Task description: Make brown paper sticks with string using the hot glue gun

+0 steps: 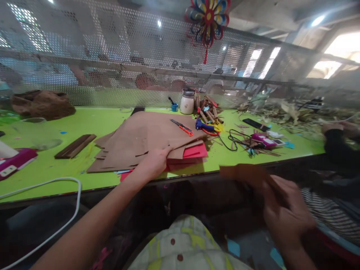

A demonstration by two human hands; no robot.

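At the near edge of a stack of brown paper sheets (126, 138), my left hand (156, 161) is closed on the edge of the brown paper, lifting it slightly at the right corner. Red paper (196, 151) shows beneath. My right hand (291, 212) is closed on a strip of brown paper (244, 174), held in front of the table edge and smeared by motion. On top of the stack lie an orange utility knife (182, 127) and a blue glue gun (201, 125), its cable running right.
The green table (219, 159) also bears brown strips (75, 146), a white jar (187, 103), rolled brown pieces (208, 110), a phone (255, 124) and a magenta power strip (263, 140). A white cable (77, 198) hangs at left. Another person's dark sleeve (336, 146) is at far right.
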